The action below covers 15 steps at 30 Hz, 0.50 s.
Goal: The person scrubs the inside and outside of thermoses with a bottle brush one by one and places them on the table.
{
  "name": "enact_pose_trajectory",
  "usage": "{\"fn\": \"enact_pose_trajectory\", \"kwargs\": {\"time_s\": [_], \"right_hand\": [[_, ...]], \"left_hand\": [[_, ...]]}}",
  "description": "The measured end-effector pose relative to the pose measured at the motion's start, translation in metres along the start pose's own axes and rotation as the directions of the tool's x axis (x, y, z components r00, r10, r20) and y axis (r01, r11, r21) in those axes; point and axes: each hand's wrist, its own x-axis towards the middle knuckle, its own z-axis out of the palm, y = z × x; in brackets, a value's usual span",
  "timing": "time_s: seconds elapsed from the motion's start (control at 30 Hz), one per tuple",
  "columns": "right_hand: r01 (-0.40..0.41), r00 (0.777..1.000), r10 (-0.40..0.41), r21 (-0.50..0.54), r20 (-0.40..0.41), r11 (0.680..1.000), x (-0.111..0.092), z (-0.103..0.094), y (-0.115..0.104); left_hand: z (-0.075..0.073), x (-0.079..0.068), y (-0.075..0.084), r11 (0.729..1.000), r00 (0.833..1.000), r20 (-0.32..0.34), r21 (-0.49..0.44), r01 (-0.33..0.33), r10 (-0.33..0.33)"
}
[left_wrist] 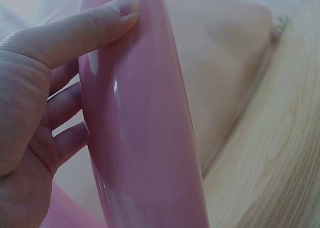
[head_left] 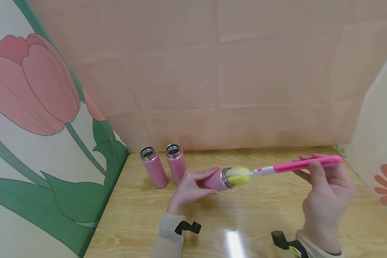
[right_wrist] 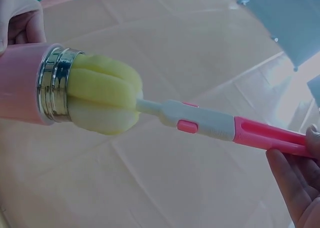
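My left hand grips a pink bottle that lies tilted with its mouth to the right. In the left wrist view the thumb crosses the bottle's side, and the fingers are partly hidden behind it. My right hand holds a bottle brush by its pink handle, pinched between thumb and fingers. The brush's yellow and white sponge head sits at the steel rim, its tip inside the mouth and most of it outside.
Two more pink bottles, one at the left and one beside it, stand uncapped at the back left of the wooden table. A pink-beige sheet hangs behind the table. Tulips are painted on the left wall.
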Motion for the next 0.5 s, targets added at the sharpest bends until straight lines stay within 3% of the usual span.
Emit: {"fn": "enact_pose_trajectory", "kwargs": {"time_s": [0.13,0.3,0.5], "right_hand": [[0.01,1.0,-0.009,0.012,-0.021,1.0,0.001,0.0,-0.002],[0.05,0.998,-0.052,-0.044,-0.038,0.998,0.001,0.002,-0.007],[0.064,0.994,-0.065,-0.012,-0.087,0.998,0.001,-0.001,-0.012]], "left_hand": [[0.0,0.001,0.002,1.0,1.0,0.008,-0.003,-0.002,0.002],[0.0,0.0,0.004,1.0,1.0,-0.001,0.001,-0.001,0.001],[0.0,0.001,0.007,0.999,0.999,0.01,0.005,-0.033,0.033]]}}
